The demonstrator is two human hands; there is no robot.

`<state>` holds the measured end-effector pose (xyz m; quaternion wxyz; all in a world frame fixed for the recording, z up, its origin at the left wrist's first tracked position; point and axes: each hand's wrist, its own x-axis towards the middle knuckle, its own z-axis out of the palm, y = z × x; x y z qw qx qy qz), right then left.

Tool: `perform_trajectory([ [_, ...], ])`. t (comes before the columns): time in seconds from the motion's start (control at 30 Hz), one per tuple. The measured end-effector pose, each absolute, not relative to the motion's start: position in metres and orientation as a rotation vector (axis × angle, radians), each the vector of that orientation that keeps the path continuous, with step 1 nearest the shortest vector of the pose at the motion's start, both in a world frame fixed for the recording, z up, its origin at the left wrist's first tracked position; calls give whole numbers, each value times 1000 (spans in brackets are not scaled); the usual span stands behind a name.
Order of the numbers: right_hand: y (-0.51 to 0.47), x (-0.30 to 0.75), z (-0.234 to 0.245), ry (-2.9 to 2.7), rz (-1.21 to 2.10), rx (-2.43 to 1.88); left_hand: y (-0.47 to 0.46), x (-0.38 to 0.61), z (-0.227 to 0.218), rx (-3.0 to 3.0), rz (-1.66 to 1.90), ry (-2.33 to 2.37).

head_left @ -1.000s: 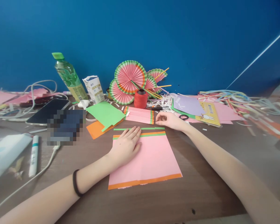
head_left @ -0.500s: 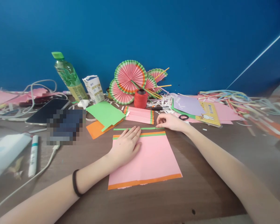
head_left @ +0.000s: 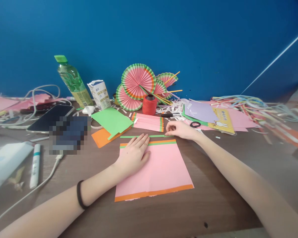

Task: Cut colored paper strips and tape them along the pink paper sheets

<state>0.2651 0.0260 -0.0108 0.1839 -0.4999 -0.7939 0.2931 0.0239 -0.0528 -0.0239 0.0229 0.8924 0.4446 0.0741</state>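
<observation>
A pink paper sheet [head_left: 161, 168] lies flat on the table, with orange and green bands along its far edge and an orange band along the near edge. My left hand [head_left: 134, 153] rests on its far left part, fingers stretched out, the fingertips reaching a thin green paper strip [head_left: 155, 136]. That strip lies just beyond the sheet, apart from it. My right hand [head_left: 178, 129] has its fingers pinched together at the strip's right end. A pleated pink paper [head_left: 147, 122] with striped ends sits behind the strip.
Green paper [head_left: 111, 120] and orange paper [head_left: 99, 137] lie to the left. Behind stand a red thread spool [head_left: 149, 105], pleated paper fans [head_left: 138, 81], a milk carton [head_left: 99, 94] and a bottle [head_left: 73, 81]. A marker [head_left: 35, 167], a phone [head_left: 51, 117] and cables are farther left; purple paper [head_left: 201, 110] is right.
Almost nothing differs. Both hands and the green strip keep their places, with only a very slight shift of the whole view.
</observation>
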Motion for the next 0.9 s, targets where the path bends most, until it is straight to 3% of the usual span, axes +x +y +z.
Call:
perform_trajectory([
  [0.9, 26, 266, -13, -2232, 843, -1427, -52, 22, -28, 2796, 278, 1382],
])
